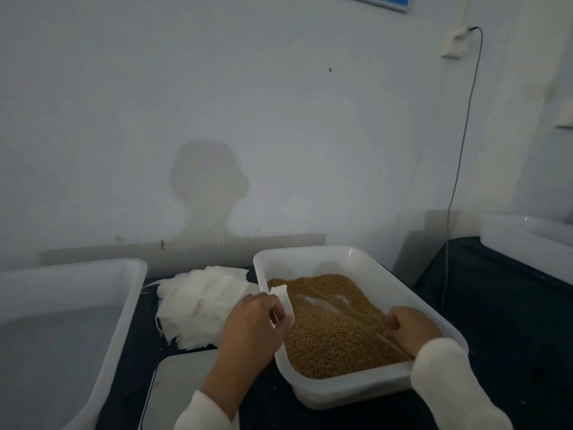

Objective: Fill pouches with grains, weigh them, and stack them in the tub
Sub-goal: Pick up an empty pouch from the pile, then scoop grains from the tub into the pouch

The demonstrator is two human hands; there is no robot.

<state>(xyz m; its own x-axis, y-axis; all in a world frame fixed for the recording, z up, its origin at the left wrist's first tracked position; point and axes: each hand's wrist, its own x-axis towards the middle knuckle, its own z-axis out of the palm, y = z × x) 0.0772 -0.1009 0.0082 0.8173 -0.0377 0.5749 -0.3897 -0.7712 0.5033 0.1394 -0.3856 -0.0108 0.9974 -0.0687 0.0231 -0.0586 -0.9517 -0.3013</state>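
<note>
A white tub of brown grains (328, 330) sits in front of me, its rim (350, 252) toward the wall. My left hand (251, 327) pinches a small white pouch (283, 301) at the tub's left edge, just over the grains. My right hand (409, 328) is inside the tub at its right side, fingers curled round a thin clear scoop (395, 344) that lies in the grains. A pile of white pouches (198, 308) lies on the dark table to the left of the tub. A flat silver scale (179, 386) is at the near edge under my left forearm.
A large white tub (102, 336) stands at the left. Another white tub (524, 243) sits at the far right on the dark table (496, 305). A thin cable (462, 156) hangs down the wall to the table behind the grain tub.
</note>
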